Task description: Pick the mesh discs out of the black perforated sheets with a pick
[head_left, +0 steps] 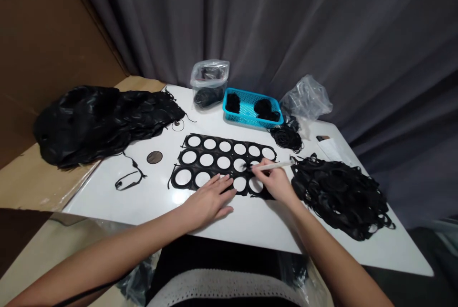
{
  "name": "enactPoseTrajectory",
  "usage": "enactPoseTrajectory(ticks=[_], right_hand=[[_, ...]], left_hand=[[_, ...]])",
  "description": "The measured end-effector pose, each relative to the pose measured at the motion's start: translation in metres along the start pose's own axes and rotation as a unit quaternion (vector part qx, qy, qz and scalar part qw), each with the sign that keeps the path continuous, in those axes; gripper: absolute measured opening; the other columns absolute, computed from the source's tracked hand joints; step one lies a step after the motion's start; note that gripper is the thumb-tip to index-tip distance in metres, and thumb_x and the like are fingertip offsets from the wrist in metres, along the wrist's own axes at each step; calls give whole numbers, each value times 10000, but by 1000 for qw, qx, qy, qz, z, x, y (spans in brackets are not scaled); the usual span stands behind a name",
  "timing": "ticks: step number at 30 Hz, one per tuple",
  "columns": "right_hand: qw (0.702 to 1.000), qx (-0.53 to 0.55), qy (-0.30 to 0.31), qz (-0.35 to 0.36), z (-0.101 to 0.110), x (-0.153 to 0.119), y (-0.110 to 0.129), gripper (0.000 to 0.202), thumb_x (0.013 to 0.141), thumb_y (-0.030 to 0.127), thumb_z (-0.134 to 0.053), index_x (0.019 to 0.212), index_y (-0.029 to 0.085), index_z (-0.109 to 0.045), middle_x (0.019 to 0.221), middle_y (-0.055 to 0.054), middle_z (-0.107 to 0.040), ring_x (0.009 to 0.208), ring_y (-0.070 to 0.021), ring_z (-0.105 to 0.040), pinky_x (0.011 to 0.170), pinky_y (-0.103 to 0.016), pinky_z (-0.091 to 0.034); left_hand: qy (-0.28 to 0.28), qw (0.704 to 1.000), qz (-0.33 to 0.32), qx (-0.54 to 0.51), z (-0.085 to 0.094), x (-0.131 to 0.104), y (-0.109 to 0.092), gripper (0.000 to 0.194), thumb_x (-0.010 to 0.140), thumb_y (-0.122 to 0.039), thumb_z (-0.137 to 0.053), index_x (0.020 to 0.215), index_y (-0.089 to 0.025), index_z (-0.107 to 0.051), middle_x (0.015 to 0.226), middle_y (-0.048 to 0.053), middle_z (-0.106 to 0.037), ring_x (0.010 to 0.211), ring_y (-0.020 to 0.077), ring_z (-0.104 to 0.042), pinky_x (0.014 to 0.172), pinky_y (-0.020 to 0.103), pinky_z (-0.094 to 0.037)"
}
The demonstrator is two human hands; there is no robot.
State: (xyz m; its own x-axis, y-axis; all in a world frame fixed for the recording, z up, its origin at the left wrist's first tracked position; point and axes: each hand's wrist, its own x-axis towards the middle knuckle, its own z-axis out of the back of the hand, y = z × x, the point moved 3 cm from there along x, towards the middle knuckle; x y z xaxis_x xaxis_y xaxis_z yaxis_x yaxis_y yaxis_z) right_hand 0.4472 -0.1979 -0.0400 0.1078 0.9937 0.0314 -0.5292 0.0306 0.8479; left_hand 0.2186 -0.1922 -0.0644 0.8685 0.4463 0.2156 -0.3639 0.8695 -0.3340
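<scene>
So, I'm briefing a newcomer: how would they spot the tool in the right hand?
On the white table, find the black panel with rows of white circles. Over its right side, the right hand grips the tool: slim, straight and pale, unlike the tangled black heap farther right.

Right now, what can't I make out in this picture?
All in the head view:
Black sheet: part of its near row is hidden under the left hand.
White stick, in the right hand: its tip is too blurred to tell.
Small dark item: partly covered by white paper.
Right forearm: cut off by the bottom edge.
</scene>
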Motion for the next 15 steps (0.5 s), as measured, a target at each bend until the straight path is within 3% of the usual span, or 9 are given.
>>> enactPoseTrajectory(ticks=[2, 5, 15], right_hand=[[999, 17, 47, -2, -18, -21, 5, 183, 899, 381, -570, 797, 229, -582, 903, -32, -720, 875, -213, -657, 813, -315, -467], [998, 19, 66, 0, -33, -39, 7, 168, 915, 343, -558, 796, 228, -585, 913, -33, -710, 899, -214, -651, 844, -335, -464], [998, -1, 42, 39, -40, -49, 2, 143, 930, 291, -559, 808, 228, -597, 894, -32, -670, 915, -219, -608, 851, -364, -461]], left_hand=[[-8, 1000, 9, 1, -7, -8, -7, 453, 964, -348, -594, 1377, -176, -528, 1516, 162, -464, 1434, 303, -403, 1194, 497, -310], [-9, 1000, 22, 5, -13, -14, -10, 497, 956, -328, -609, 1415, -175, -495, 1554, 169, -406, 1455, 316, -362, 1194, 504, -307], [-4, 1000, 12, -3, -11, -13, -10, 436, 957, -281, -589, 1377, -179, -529, 1550, 174, -410, 1451, 312, -372, 1188, 517, -316]])
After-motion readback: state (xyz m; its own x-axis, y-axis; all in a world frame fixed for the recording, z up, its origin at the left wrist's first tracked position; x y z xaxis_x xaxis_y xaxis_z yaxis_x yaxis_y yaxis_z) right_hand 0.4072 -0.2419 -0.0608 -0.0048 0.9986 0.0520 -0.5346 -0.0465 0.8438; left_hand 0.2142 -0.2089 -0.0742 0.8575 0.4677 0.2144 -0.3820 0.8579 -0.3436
